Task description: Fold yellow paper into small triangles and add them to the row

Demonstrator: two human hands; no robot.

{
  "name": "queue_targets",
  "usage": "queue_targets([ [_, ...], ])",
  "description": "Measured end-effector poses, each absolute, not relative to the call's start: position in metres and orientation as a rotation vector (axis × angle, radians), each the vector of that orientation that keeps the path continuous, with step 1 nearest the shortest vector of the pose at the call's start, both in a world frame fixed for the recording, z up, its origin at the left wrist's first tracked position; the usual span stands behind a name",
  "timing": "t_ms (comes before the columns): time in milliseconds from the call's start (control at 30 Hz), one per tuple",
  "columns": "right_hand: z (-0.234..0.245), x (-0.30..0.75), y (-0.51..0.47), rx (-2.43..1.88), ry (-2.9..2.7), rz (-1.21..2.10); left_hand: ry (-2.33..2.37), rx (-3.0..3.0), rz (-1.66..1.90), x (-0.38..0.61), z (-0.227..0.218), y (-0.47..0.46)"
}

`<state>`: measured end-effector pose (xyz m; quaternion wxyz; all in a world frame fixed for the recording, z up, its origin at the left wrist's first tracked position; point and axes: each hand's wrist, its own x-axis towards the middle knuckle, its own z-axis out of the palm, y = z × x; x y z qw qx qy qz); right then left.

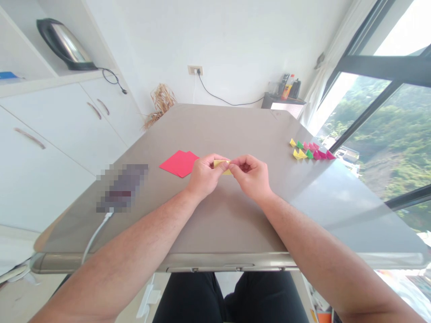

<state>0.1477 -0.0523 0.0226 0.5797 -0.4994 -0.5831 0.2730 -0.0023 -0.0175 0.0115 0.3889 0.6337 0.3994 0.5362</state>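
My left hand [204, 176] and my right hand [252, 176] meet over the middle of the grey table [222, 211]. Both pinch a small folded yellow paper piece [222, 165] between fingertips and thumbs, just above the tabletop. Only a strip of the yellow paper shows between the fingers. A short stack of red paper squares [179, 163] lies flat just left of my left hand. Several small folded paper shapes [310, 151] in yellow, green and pink sit in rows at the table's right edge.
A blurred-out flat object [123, 187] with a white cable lies on the table's left side. White cabinets [50, 139] stand to the left, with a kettle [65, 45] on a shelf. A large window [380, 134] is on the right.
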Motion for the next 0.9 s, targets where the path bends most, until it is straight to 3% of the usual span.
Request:
queue_targets([
  [433, 0.0207, 0.1503, -0.0501, -1.255, -1.447, 0.437, 0.901, 1.515, 1.280, -0.0004, 0.0114, -0.0184],
  [900, 0.0176, 0.1476, -0.0472, -1.269, -1.448, 0.431, 0.966, 1.480, 1.328, 0.0020, 0.0118, -0.0187],
])
